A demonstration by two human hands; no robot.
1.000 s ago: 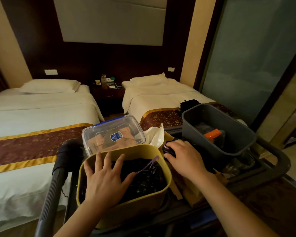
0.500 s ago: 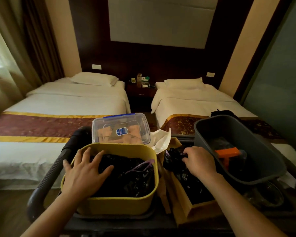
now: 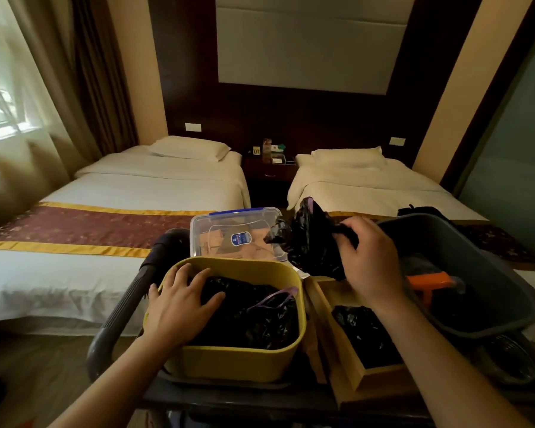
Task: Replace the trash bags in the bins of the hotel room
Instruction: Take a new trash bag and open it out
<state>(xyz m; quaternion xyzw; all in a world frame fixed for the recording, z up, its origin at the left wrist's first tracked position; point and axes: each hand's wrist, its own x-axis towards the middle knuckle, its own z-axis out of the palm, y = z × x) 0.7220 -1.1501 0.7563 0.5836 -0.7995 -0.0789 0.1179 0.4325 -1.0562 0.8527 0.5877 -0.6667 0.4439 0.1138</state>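
Grip pinched tight: the right hand (image 3: 368,257) has pulled a crumpled black trash bag (image 3: 306,242) up out of the wooden box (image 3: 352,378), and it now hangs above the box, beside the clear tub (image 3: 229,233). The left hand (image 3: 179,307) stays spread flat on the yellow bin (image 3: 238,362). Fresh bag in hand; unfolding looks next.

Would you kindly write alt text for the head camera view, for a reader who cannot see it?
A person's right hand holds a crumpled black trash bag above a cart, while the left hand rests on black bags in a yellow bin. Two made beds stand beyond.
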